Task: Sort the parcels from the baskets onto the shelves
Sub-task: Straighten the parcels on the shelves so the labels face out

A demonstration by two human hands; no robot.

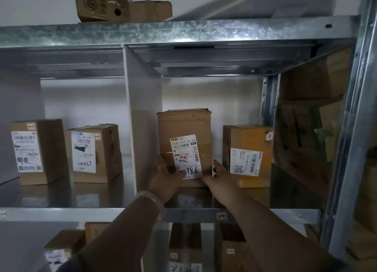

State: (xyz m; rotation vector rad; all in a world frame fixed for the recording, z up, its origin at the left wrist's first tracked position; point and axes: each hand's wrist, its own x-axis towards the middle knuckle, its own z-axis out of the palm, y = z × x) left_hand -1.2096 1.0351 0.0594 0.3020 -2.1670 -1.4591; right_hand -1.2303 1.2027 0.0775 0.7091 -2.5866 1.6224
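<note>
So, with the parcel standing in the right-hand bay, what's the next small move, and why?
Probably let go and draw both hands back. The parcel seems to stand upright on the shelf, label outward, level with the neighbouring box; the left hand grips its lower left corner, the right hand presses its right side.

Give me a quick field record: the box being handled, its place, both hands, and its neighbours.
box handled: tall brown box, upright, label marked 1-4 and 786
place: middle shelf, right of the white divider
left hand: grips lower left corner, thumb on label
right hand: fingers straight against lower right edge
right neighbour: orange box, upright, set apart
left bay: two labelled boxes, upright
shelf tag: on the front edge below the box
</note>
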